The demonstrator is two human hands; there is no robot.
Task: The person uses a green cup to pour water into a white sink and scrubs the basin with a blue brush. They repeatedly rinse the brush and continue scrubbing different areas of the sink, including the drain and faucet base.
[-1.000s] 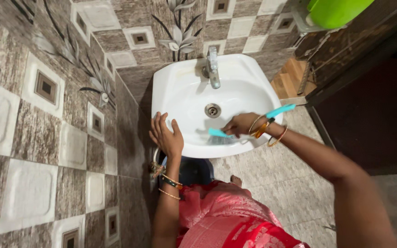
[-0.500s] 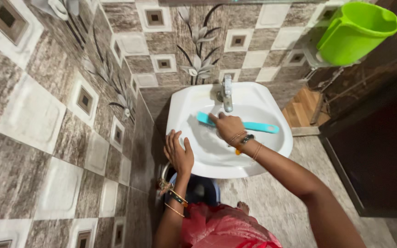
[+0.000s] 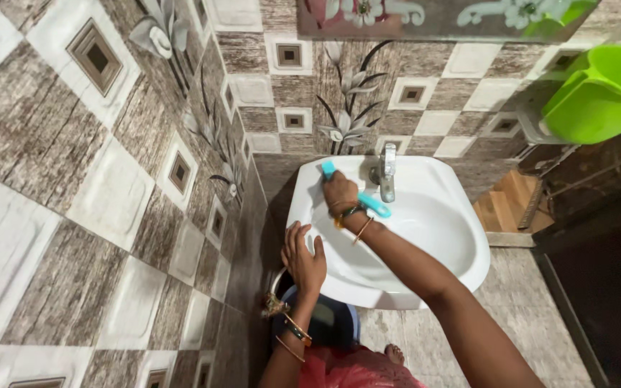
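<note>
Gripping a turquoise scrub brush (image 3: 357,194), the right hand (image 3: 339,192) has its fingers curled round the middle of the handle; the brush head pokes out beyond the knuckles at the back left corner of the white washbasin (image 3: 440,244), touching the rim near the wall. The handle's free end trails toward the wrist. Just right of these fingers stands 1 metal tap (image 3: 387,172). The left hand (image 3: 303,255) lies flat on the basin's near left rim, fingers spread and holding nothing. Bangles circle both wrists. Well right of the hands, 1 green plastic jug (image 3: 601,97) sits above the basin. Patterned wall tiles (image 3: 109,194) lie left of the fingers.
</note>
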